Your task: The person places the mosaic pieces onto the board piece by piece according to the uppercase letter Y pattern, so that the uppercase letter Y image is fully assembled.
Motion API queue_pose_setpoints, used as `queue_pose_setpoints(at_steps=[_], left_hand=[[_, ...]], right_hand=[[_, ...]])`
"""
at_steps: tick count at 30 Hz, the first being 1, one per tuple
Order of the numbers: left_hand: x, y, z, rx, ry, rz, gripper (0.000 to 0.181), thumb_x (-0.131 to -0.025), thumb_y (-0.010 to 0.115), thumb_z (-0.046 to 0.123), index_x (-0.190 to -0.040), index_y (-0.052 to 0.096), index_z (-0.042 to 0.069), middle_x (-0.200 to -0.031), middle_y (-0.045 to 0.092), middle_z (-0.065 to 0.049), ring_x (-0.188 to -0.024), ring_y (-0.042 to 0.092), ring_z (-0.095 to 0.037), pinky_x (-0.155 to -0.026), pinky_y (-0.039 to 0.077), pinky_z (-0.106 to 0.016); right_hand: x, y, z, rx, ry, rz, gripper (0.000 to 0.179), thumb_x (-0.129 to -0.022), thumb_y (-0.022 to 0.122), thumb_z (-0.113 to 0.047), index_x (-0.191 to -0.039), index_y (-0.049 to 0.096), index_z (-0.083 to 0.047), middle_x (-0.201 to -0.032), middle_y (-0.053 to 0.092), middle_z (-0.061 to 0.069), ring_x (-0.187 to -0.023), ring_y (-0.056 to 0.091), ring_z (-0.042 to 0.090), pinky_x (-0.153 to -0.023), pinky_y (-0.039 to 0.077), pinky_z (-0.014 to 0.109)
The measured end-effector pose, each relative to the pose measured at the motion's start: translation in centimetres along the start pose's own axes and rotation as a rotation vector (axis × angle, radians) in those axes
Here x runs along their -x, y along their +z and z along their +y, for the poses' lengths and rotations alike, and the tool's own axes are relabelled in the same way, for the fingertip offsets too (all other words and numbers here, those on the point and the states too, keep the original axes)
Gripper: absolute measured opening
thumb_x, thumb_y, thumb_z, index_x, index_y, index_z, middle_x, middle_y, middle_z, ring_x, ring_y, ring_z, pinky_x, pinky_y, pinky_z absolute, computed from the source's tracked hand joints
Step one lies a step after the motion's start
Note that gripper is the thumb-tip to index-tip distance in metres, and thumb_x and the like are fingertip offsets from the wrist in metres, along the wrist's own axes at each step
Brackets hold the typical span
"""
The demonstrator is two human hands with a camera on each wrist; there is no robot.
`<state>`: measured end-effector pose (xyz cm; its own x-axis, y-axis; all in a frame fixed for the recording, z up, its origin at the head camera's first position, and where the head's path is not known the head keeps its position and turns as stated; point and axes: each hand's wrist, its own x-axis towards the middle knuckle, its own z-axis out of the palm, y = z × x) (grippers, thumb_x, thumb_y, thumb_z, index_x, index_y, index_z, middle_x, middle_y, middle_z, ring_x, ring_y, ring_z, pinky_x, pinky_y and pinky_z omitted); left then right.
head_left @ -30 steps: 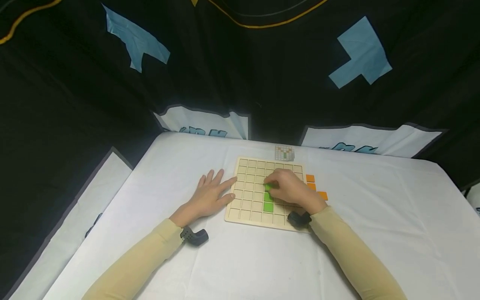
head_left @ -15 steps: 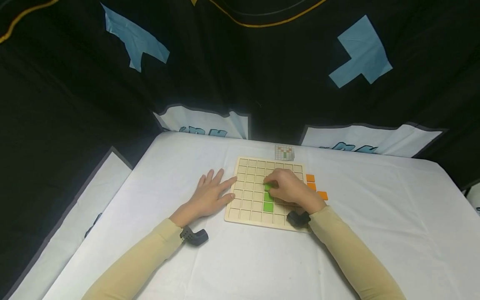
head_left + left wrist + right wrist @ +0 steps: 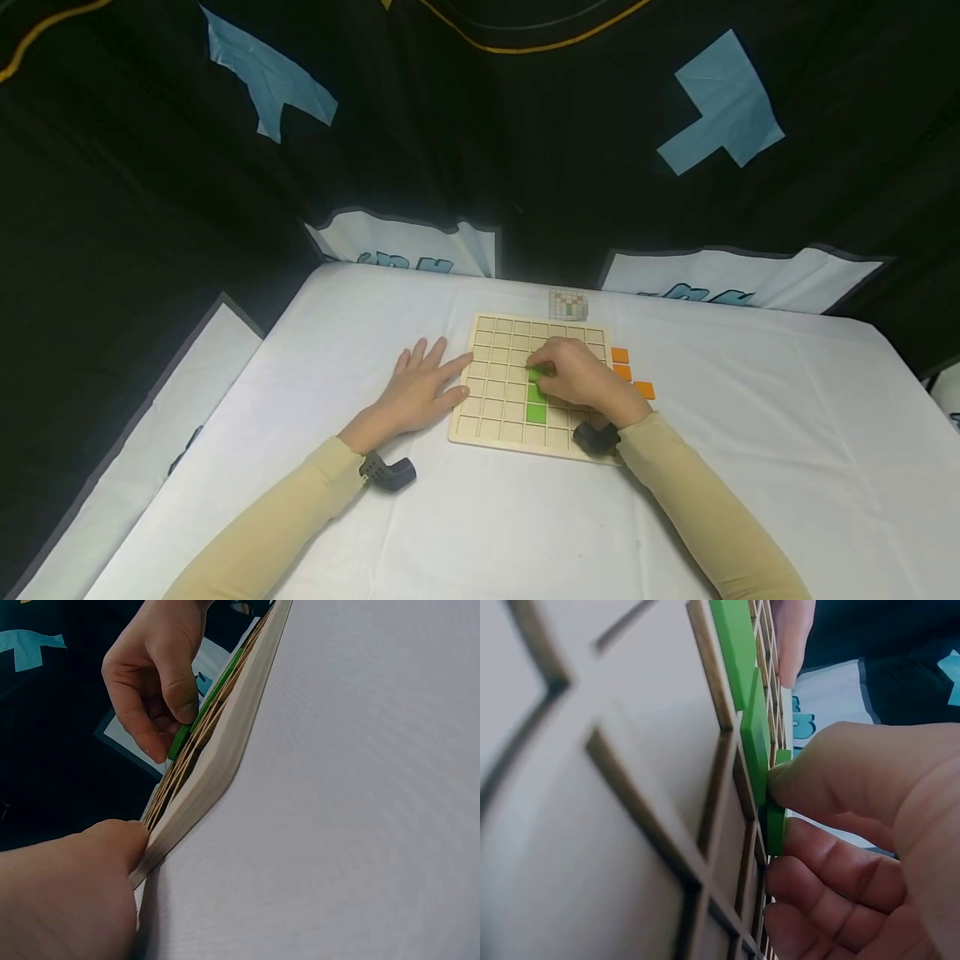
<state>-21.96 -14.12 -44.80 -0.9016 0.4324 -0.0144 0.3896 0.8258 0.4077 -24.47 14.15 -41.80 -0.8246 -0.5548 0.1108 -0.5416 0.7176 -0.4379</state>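
Note:
A pale wooden board [image 3: 491, 410] with a grid of square recesses lies on the white table. My right hand [image 3: 581, 375] is over its middle, with thumb and fingers pinching a green tile [image 3: 775, 834] at the grid. Two more green tiles [image 3: 536, 413] sit in line with it, towards the near side of the board. My left hand [image 3: 416, 398] lies spread at the board's left edge, thumb and forefinger touching the rim. In the left wrist view the pinched tile [image 3: 178, 742] appears tilted up against the grid. My right hand hides part of the board's right side.
Several orange tiles [image 3: 643, 390] lie on the cloth along the board's right edge. Behind the board is a small card [image 3: 567, 305] with a coloured grid pattern. A dark curtain [image 3: 517, 150] with blue patches hangs beyond the table [image 3: 765, 400].

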Motion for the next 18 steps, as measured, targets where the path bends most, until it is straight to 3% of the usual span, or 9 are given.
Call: queue_pose_setpoints(at_steps=[18], left_hand=[[-0.04, -0.05, 0.06, -0.005, -0.009, -0.011, 0.059, -0.104, 0.049, 0.043, -0.158, 0.040, 0.020, -0.167, 0.017, -0.029, -0.155, 0.004, -0.055, -0.123, 0.004, -0.071]], right_hand=[[0.14, 0.03, -0.01, 0.020, -0.008, 0.002, 0.034, -0.081, 0.069, 0.000, -0.113, 0.078, -0.005, -0.107, 0.077, 0.008, -0.091, 0.065, 0.019, -0.085, 0.056, 0.037]])
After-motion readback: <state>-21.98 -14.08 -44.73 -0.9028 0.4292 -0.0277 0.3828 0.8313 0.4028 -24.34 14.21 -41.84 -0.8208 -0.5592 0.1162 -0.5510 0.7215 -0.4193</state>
